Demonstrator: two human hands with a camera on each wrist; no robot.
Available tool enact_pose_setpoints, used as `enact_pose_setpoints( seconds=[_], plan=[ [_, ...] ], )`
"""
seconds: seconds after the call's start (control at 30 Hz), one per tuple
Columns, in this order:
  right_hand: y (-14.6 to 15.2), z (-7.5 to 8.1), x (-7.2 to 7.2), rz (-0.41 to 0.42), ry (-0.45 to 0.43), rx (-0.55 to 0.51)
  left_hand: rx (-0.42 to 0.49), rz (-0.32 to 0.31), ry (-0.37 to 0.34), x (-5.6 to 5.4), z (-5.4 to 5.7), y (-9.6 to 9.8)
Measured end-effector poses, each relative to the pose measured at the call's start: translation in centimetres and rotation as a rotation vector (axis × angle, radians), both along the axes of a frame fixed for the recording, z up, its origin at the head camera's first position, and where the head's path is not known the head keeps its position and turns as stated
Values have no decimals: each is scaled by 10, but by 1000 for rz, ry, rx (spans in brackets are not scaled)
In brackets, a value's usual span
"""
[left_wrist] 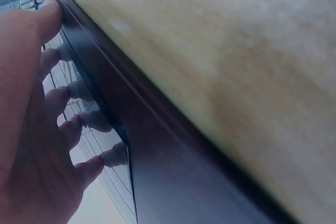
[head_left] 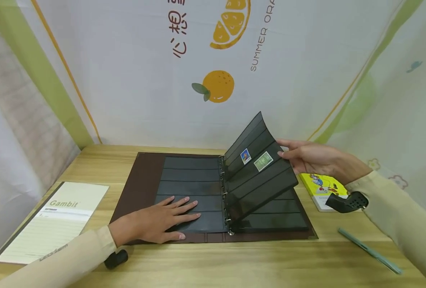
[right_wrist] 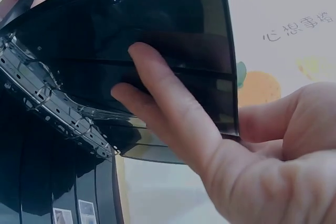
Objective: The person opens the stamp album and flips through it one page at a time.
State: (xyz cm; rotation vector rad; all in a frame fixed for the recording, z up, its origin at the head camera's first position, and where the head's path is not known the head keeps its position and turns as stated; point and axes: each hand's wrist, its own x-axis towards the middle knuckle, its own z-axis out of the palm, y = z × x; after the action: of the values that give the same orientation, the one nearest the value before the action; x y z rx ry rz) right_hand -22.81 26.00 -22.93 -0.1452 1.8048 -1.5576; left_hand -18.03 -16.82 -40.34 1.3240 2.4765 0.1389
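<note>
A dark brown ring-bound stamp album [head_left: 141, 176] lies spread open on the wooden table. My left hand [head_left: 162, 220] rests flat on its left page [head_left: 187, 188], fingers spread; in the left wrist view those fingertips touch the glossy black sheet. With the right hand [head_left: 306, 158], I hold raised black pages [head_left: 249, 180] by their outer edge, thumb on one face and fingers behind. A blue stamp [head_left: 246, 156] and a green stamp [head_left: 263, 161] show on the lifted face. Metal rings [right_wrist: 47, 95] run along the spine. Two more stamps [right_wrist: 86, 211] show on a lower page in the right wrist view.
To the left lies a lined notepad [head_left: 54, 220] marked Gambit. A yellow booklet [head_left: 322, 188] sits right of the album, partly behind the right wrist. Nearer the front right is a green pen [head_left: 369, 251]. A printed white curtain [head_left: 144, 100] hangs behind the table.
</note>
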Motion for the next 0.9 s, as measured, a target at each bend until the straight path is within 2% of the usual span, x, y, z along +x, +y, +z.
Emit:
enact_pose_setpoints(
  seconds=[0.2, 0.57, 0.73, 0.9],
  plan=[
    [-11, 11, 3, 34, 79, 145, 15, -16, 6, 0, 1, 1],
    [-57, 38, 1, 130, 145, 295, -2, -11, 19, 0, 4, -2],
    [-67, 42, -2, 149, 150, 313, 8, -9, 16, 1, 4, -2],
    [-65, 38, -4, 147, 134, 302, 0, -13, 17, 1, 4, -2]
  ],
)
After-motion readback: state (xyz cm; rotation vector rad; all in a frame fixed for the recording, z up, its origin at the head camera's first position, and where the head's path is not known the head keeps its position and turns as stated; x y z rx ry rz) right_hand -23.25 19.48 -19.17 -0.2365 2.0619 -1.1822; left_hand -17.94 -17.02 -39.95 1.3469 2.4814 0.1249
